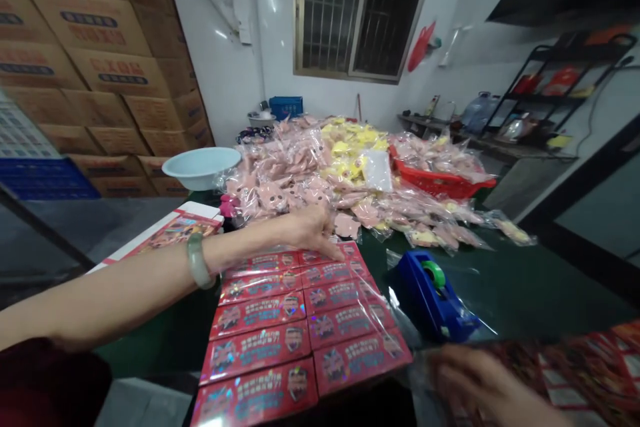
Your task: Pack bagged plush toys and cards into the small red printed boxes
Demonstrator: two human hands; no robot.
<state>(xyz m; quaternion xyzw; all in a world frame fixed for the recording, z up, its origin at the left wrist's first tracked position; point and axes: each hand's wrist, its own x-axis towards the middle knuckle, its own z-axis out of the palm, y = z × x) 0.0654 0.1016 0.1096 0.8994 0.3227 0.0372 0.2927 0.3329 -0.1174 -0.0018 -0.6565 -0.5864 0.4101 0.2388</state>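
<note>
Two columns of red printed boxes (260,343) lie side by side in front of me, with shiny clear film over them. My left hand (315,230) reaches across to their far edge, fingers bent, one finger extended down onto the last row; nothing shows in its grip. A green bangle (199,261) circles that wrist. My right hand (475,380) is at the lower right, blurred, beside clear plastic film (425,373) and right of the boxes; its fingertips are smeared by motion. Behind the boxes lies a pile of bagged pink pieces (285,193) and yellow pieces (350,143).
A blue tape dispenser (433,297) stands right of the boxes. Farther back are a red basket (440,183) and a pale blue basin (203,170). An opened printed carton (175,230) lies left; more red packaging (590,373) is at lower right. Cardboard boxes (107,20) are stacked left.
</note>
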